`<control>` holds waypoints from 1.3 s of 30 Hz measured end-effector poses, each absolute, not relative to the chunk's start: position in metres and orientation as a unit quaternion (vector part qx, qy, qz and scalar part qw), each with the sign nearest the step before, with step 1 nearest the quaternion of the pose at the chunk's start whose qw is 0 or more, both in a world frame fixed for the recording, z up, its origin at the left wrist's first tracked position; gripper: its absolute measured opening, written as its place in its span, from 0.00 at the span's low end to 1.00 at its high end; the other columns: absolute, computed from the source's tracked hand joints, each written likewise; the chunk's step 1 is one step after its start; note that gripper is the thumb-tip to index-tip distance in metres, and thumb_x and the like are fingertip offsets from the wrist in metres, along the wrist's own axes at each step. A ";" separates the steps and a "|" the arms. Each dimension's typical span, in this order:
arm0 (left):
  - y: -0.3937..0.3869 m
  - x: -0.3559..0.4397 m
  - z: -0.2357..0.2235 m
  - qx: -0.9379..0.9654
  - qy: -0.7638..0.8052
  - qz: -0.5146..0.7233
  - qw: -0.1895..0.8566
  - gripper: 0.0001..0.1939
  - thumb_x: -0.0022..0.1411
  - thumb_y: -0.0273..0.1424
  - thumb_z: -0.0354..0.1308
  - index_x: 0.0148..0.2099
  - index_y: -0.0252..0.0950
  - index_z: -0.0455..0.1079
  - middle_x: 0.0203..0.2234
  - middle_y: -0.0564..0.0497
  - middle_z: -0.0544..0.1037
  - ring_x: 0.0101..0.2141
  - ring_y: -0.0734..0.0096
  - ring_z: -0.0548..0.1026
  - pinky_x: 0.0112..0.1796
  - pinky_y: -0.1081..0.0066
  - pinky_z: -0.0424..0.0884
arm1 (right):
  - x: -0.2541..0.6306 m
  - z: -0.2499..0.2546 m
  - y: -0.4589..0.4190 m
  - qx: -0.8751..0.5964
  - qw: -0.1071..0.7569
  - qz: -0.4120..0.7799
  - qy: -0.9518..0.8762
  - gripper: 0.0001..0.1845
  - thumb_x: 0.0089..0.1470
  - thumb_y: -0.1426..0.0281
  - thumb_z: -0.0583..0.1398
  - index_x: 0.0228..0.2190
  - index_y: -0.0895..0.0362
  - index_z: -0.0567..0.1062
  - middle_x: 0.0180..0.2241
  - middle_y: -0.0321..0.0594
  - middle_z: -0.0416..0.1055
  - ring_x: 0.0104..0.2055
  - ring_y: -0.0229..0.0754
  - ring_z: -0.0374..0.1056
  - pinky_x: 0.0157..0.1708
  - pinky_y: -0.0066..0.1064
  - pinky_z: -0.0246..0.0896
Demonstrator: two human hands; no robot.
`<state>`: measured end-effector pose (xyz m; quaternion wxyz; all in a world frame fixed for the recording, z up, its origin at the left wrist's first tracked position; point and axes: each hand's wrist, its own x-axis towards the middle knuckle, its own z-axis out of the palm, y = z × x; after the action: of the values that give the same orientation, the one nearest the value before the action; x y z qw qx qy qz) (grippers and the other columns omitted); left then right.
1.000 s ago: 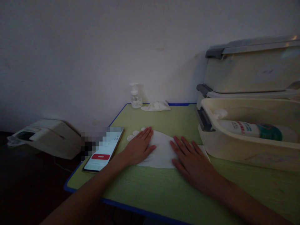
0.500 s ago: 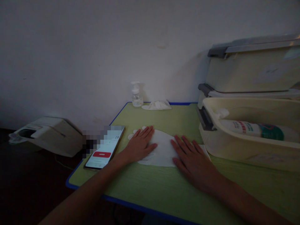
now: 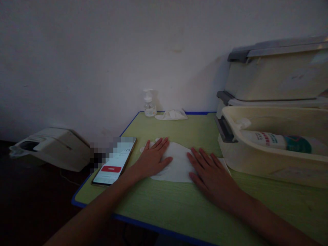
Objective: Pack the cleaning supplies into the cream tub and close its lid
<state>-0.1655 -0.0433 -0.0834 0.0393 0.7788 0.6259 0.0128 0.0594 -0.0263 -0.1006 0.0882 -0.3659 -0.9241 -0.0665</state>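
Note:
A white glove (image 3: pixel 179 162) lies flat on the green tabletop, its rounded fingertips poking out beyond my left hand. My left hand (image 3: pixel 153 159) rests palm down over the glove's finger end, fingers stretched out and thumb pointing right. On the cuff side, my right hand (image 3: pixel 211 176) also lies flat with its fingers spread. Both palms cover parts of the glove, so those parts are hidden. Against the wall at the back of the table, a second white glove (image 3: pixel 173 115) lies crumpled.
A phone (image 3: pixel 110 169) with a lit screen lies by the table's left edge. Behind stands a clear pump bottle (image 3: pixel 150 107). On the right, an open cream bin (image 3: pixel 256 164) holds a white and green bottle (image 3: pixel 282 141), with lidded boxes (image 3: pixel 271 78) stacked behind. A white container (image 3: pixel 64 148) sits lower left.
Both hands stay flat on the glove in almost the same place. My left little finger has shifted slightly, covering or moving one glove fingertip. The digits on the phone have changed.

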 end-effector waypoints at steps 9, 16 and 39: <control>-0.043 -0.166 -0.085 0.766 0.641 0.018 0.038 0.32 0.63 0.47 0.38 0.64 0.37 0.44 0.63 0.51 0.44 0.61 0.49 0.41 0.55 0.44 0.41 | 0.058 -0.098 -0.027 -0.372 0.061 -0.065 -0.924 0.27 0.57 0.63 0.46 0.56 0.61 0.59 0.59 0.49 0.51 0.59 0.57 0.48 0.53 0.53 0.49; -0.043 -0.166 -0.086 0.761 0.648 0.006 0.020 0.32 0.63 0.47 0.38 0.64 0.38 0.43 0.63 0.51 0.43 0.61 0.48 0.40 0.56 0.45 0.40 | 0.058 -0.097 -0.028 -0.375 0.064 -0.050 -0.923 0.28 0.57 0.63 0.46 0.57 0.61 0.59 0.59 0.49 0.51 0.60 0.57 0.47 0.54 0.54 0.48; 0.121 -0.138 -0.053 0.713 0.700 0.019 -0.043 0.18 0.63 0.35 0.52 0.53 0.34 0.61 0.49 0.44 0.66 0.45 0.60 0.69 0.42 0.56 0.68 | 0.060 -0.085 -0.031 -0.395 0.061 0.059 -0.915 0.29 0.58 0.60 0.46 0.58 0.59 0.55 0.61 0.46 0.44 0.62 0.55 0.40 0.57 0.53 0.39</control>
<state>-0.1378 0.1212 -0.0534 -0.0433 0.7129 0.6996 0.0188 0.0597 -0.0313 -0.0854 0.0614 -0.3951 -0.9147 0.0586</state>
